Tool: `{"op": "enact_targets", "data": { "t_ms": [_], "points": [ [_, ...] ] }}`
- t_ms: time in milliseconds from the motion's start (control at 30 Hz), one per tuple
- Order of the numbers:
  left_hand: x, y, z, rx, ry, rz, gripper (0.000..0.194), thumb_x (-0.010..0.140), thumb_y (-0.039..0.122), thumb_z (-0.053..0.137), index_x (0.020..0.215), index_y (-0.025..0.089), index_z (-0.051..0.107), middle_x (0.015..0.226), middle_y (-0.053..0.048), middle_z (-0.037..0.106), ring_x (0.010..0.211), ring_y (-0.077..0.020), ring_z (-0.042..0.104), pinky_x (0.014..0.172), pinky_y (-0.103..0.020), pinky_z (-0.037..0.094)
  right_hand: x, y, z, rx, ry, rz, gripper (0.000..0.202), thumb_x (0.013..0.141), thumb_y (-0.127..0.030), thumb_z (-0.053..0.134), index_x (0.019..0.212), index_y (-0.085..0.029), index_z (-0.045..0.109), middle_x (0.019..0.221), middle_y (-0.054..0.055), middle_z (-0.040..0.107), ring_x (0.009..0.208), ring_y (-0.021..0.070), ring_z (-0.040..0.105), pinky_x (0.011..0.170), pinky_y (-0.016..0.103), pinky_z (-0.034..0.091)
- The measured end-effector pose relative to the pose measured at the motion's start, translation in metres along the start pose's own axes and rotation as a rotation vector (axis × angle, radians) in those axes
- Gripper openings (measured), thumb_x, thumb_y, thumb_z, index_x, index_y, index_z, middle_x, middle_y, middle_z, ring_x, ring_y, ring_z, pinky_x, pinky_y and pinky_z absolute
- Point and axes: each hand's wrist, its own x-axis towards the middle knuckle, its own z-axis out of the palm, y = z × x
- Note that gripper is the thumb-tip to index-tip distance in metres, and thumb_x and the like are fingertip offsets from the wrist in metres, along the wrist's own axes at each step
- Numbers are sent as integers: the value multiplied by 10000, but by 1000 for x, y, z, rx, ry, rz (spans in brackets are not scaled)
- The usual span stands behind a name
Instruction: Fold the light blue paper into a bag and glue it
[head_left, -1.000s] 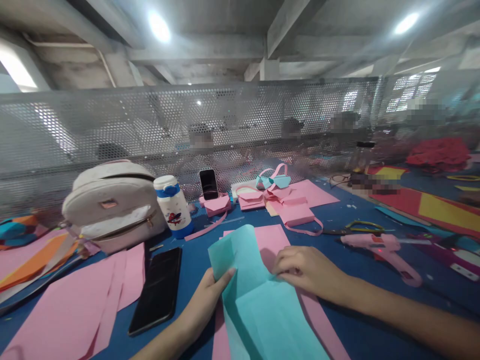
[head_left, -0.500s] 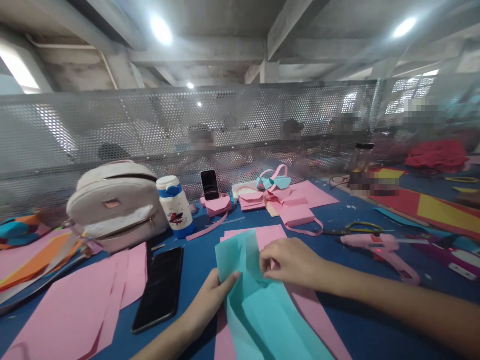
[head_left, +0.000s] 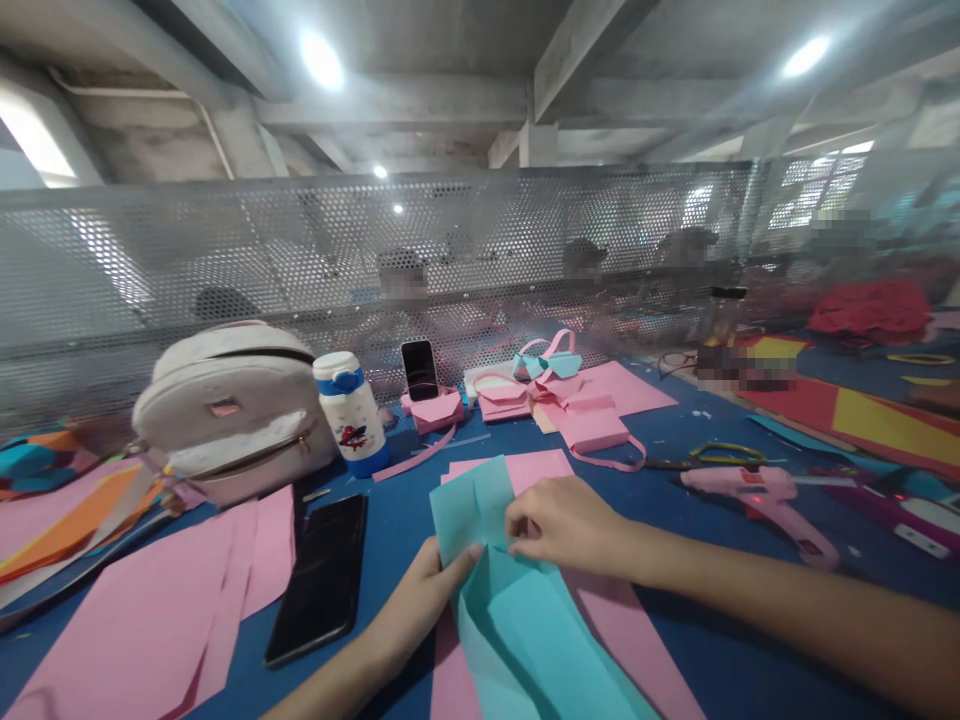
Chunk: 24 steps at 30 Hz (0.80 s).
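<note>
A long piece of turquoise paper (head_left: 547, 620), creased and partly folded, lies over a sheet of pink paper (head_left: 622, 620) in front of me. Its far end stands raised. My left hand (head_left: 439, 580) pinches the left side of that end, thumb on top, other fingers mostly hidden behind the paper. On the right edge, my right hand (head_left: 562, 525) has its curled fingers closed on the same paper. Several pink paper bag shapes with strips (head_left: 596, 430) lie beyond the hands.
A black phone (head_left: 321, 580) and pink sheets (head_left: 142, 610) lie left. Behind them stand a white bag (head_left: 232, 410) and a bottle (head_left: 350, 415). At right are a pink glue gun (head_left: 757, 490) and scissors (head_left: 724, 455). A perforated metal screen (head_left: 480, 240) closes off the far side.
My right hand has moved slightly left, bringing the paper's right edge inward. My left hand stays in nearly the same place.
</note>
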Motion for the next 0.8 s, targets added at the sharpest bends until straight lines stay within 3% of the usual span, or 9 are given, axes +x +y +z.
{"op": "enact_targets", "data": {
  "t_ms": [233, 400, 600, 733, 800],
  "points": [
    [0, 11, 1, -89, 26, -44, 476, 729, 473, 795, 1055, 133, 731, 1009, -111, 759, 914, -287, 701, 811, -323, 530, 7, 22, 7, 382, -74, 16, 65, 739, -218, 667, 781, -170, 678, 659, -17, 642, 588, 125, 587, 545, 211, 398],
    [2, 23, 5, -177, 8, -63, 512, 697, 447, 823, 1101, 153, 710, 1024, -103, 758, 851, -246, 709, 733, -275, 535, 5, 40, 17, 626, -69, 78, 83, 739, -165, 552, 807, -191, 513, 597, -74, 532, 488, 87, 518, 477, 188, 390],
    [6, 31, 6, -353, -145, -193, 576, 790, 623, 660, 1104, 145, 723, 1012, -142, 756, 945, -346, 703, 867, -420, 526, -9, 44, 11, 808, -52, 131, 292, 696, -140, 507, 941, -238, 384, 540, -138, 437, 411, 71, 457, 418, 154, 352],
    [4, 33, 10, -320, -74, -148, 483, 753, 438, 781, 1156, 187, 690, 1002, -100, 758, 854, -292, 719, 759, -339, 548, -19, 46, 9, 867, -56, 64, 306, 739, -142, 496, 1028, -231, 454, 553, -127, 416, 433, 71, 452, 450, 166, 372],
    [2, 29, 14, -310, -33, -154, 424, 739, 373, 807, 1090, 158, 707, 899, -89, 761, 748, -241, 716, 678, -286, 545, -24, 48, 10, 832, -9, 20, 351, 749, -132, 523, 1084, -223, 469, 602, -112, 456, 481, 68, 465, 491, 173, 379]
  ]
}}
